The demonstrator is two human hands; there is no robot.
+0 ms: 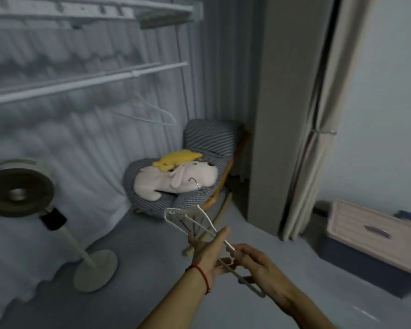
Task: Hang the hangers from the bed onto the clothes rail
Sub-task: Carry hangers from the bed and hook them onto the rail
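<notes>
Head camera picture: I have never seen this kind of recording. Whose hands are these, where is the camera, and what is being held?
There is no machine here. A person wears one wide-angle camera on the head, looking forward and down, so the two forearms at the bottom are the person's own. The left hand, with a red string at its wrist, and the right hand together hold a small bunch of white hangers with a metal hook at the top. Up on the left runs the white clothes rail, with a hanger already on it, blurred. Below stand a fan and a chair with soft toys; a lidded storage box sits to the right.
</notes>
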